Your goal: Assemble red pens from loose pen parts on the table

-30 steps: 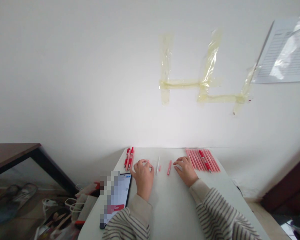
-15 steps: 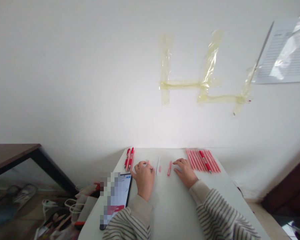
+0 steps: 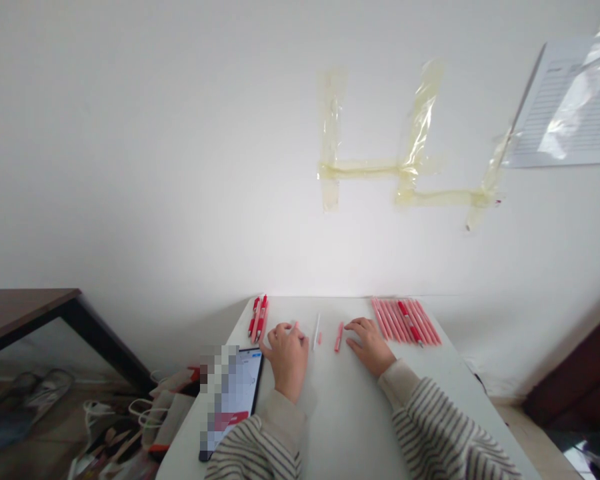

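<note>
My left hand (image 3: 288,357) rests on the white table (image 3: 345,413) with its fingers curled, and a small pink pen part (image 3: 295,326) shows at its fingertips. My right hand (image 3: 371,345) lies flat with its fingers apart and holds nothing. Between the hands lie a thin white refill (image 3: 316,331), a tiny pink piece (image 3: 320,338) and one pink pen barrel (image 3: 339,336). Three red pens (image 3: 259,317) lie just left of my left hand. A row of several pink barrels (image 3: 405,321) lies just right of my right hand.
A tablet (image 3: 236,393) lies at the table's left edge beside my left forearm. The table butts against a white wall with tape strips (image 3: 375,168) and a taped sheet (image 3: 570,107). Bags and cables (image 3: 145,420) clutter the floor at left, under a dark desk (image 3: 25,313).
Both hands have drawn back very slightly toward me. The pens and parts on the table have not moved.
</note>
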